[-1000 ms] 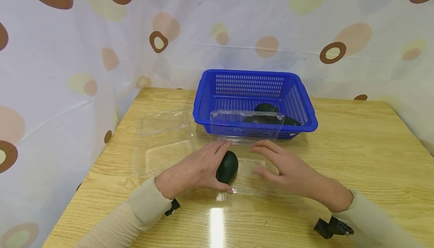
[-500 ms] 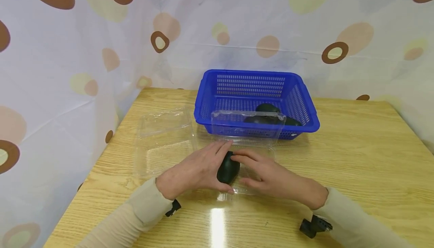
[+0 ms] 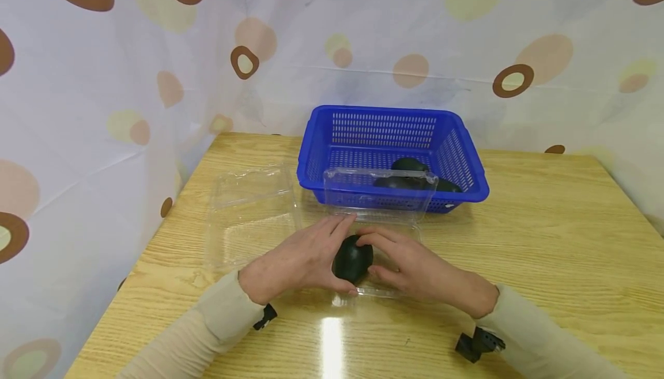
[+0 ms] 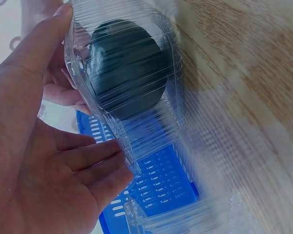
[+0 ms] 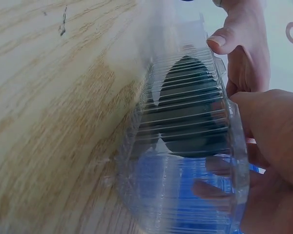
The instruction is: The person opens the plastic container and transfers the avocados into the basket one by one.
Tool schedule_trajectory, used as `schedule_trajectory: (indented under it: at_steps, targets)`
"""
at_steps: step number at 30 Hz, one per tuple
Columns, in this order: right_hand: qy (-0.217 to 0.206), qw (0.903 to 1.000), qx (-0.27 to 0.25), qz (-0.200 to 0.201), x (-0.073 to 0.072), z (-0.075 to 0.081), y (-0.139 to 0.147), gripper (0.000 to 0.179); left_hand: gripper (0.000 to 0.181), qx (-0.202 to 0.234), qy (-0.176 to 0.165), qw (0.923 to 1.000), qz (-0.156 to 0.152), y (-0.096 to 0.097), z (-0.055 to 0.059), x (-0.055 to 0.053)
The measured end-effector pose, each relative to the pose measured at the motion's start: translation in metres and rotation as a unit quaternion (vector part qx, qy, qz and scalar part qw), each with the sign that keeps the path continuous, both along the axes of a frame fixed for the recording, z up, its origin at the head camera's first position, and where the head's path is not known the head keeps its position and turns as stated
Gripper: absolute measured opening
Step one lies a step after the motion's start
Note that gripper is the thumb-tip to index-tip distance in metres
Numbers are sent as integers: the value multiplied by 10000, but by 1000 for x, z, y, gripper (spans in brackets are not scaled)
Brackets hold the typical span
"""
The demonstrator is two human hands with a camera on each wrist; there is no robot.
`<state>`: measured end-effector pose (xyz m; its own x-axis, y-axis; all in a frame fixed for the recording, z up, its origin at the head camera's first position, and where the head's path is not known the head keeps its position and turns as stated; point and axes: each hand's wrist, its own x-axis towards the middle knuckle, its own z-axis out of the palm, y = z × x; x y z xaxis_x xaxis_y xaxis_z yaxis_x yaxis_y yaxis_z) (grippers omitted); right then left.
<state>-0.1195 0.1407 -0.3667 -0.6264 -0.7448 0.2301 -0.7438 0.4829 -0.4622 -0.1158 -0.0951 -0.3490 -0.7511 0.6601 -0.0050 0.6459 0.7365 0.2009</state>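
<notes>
A dark green avocado (image 3: 354, 261) lies at the left end of an open clear plastic clamshell box (image 3: 381, 293), whose lid stands raised behind it. My left hand (image 3: 303, 259) spans that end of the box and grips it, thumb on the front rim and fingers toward the back. In the left wrist view the avocado (image 4: 129, 68) shows through the ribbed wall. My right hand (image 3: 420, 266) reaches over the rim into the box and holds the avocado, fingers bent on its top and thumb at its side. The right wrist view shows its fingertips (image 5: 210, 189) through the plastic.
A second open clear box (image 3: 254, 223) sits to the left on the wooden table (image 3: 544, 241). Behind the raised lid stands a blue slotted basket (image 3: 384, 111) with several dark green avocados (image 3: 410, 164) in its right part. Patterned cloth (image 3: 363, 33) hangs behind the table.
My right hand has come in from the right and taken hold of the avocado. The avocado has turned and shifted slightly right. My left hand has stayed on the box.
</notes>
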Motion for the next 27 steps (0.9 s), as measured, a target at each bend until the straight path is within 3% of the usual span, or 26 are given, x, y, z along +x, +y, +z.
schedule_trajectory:
  at_steps: [12, 20, 27]
  targets:
    - [52, 10000, -18, 28, -1, -3, 0, 42, 126, -87, 30, 10000, 9, 0, 1, 0]
    - [-655, 9976, 130, 191, -2, -1, -1, 49, 125, -30, 89, 10000, -33, 0, 0, 0]
    - [-528, 9967, 246, 572, -5, -6, -3, 59, 123, -65, 6, 10000, -43, 0, 1, 0]
